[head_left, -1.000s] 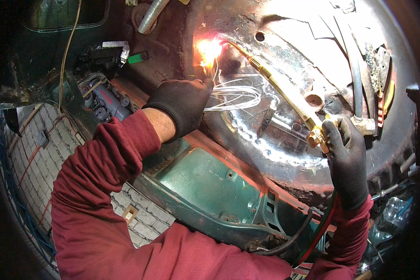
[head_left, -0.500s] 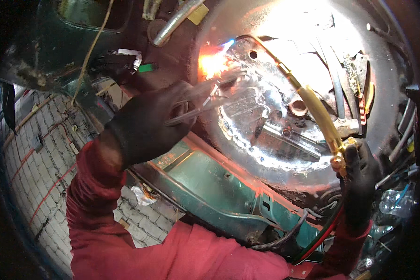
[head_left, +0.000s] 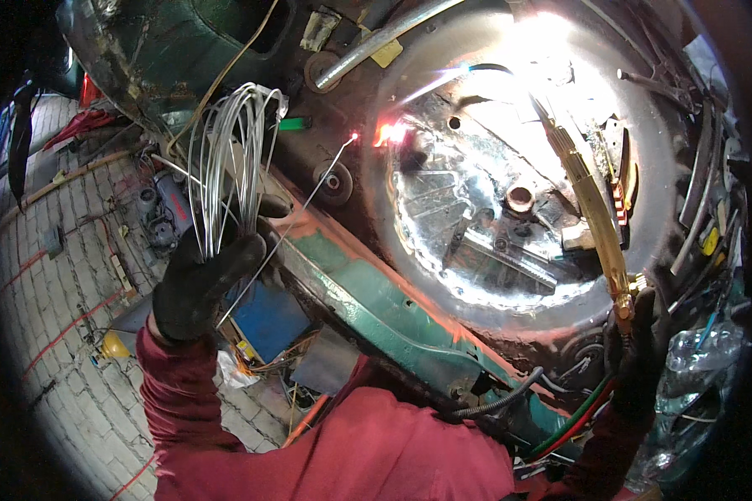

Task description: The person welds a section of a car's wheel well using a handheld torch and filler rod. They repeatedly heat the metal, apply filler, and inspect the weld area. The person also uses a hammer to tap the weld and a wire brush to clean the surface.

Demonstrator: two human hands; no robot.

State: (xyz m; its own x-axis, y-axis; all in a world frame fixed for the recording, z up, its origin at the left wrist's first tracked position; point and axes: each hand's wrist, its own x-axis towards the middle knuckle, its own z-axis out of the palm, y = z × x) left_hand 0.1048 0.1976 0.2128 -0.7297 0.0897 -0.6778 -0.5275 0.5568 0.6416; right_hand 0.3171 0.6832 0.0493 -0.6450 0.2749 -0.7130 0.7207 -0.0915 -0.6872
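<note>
Grasping a looped coil of thin silvery metal wire (head_left: 226,179), the black-gloved left hand (head_left: 196,292) has its grip closed around the lower ends of the loops, which fan upward above the thumb. A straight length of wire slants past that thumb to a small glowing red tip, apart from the red-orange glowing patch (head_left: 390,133) on the left side of a round, dark metal recess (head_left: 443,313).

The black-gloved right hand (head_left: 639,346) has its grip wrapped around the lower end of a long brass-coloured torch (head_left: 593,200), partly lost in shadow. The torch slants up over the recess, and a bluish-white flame (head_left: 434,83) points down and left from its bent nozzle, toward the glowing patch. Red and green rubber hoses (head_left: 570,424) lie just below the right hand. A ridged grey metal bar (head_left: 518,263) rests inside the recess; a green-painted metal panel (head_left: 368,296) with a reddish edge borders it.
</note>
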